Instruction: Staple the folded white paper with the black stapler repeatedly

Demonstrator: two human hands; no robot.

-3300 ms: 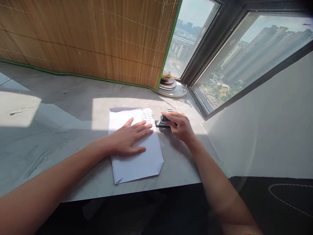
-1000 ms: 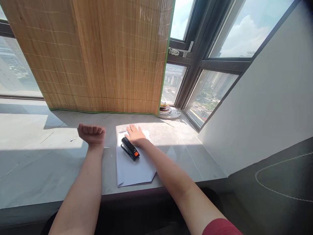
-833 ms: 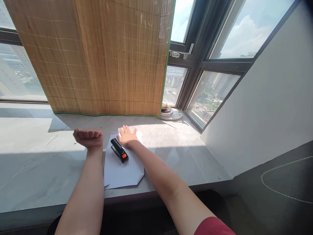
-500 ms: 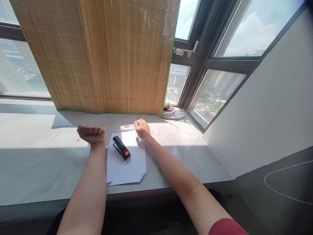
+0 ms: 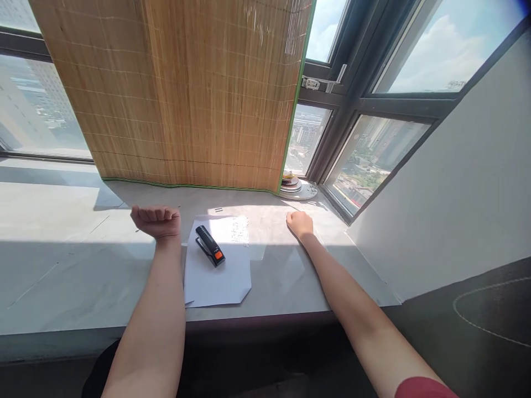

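My left hand [image 5: 157, 221] is closed in a fist, fingers curled, just left of the paper; nothing shows in it. Out to the right, my right hand [image 5: 300, 224] is also a closed fist, resting near the sill surface with no object visible in it. Between them lies a stack of white paper [image 5: 215, 287] with a folded lower right corner and dark writing at its upper right. A black stapler [image 5: 209, 246] with an orange patch rests at a slant on the paper, touched by neither hand.
Two small staple strips [image 5: 218, 210] lie beyond the paper. A bamboo blind [image 5: 199, 110] hangs behind, down close to the pale sill [image 5: 95, 282]. Stacked plates [image 5: 305, 190] stand in the window corner. A white wall [image 5: 448, 193] bounds the right side.
My right hand has moved right, off the paper's upper right corner, uncovering the writing there. My left hand stays a fist in about the same place. The view has shifted slightly.
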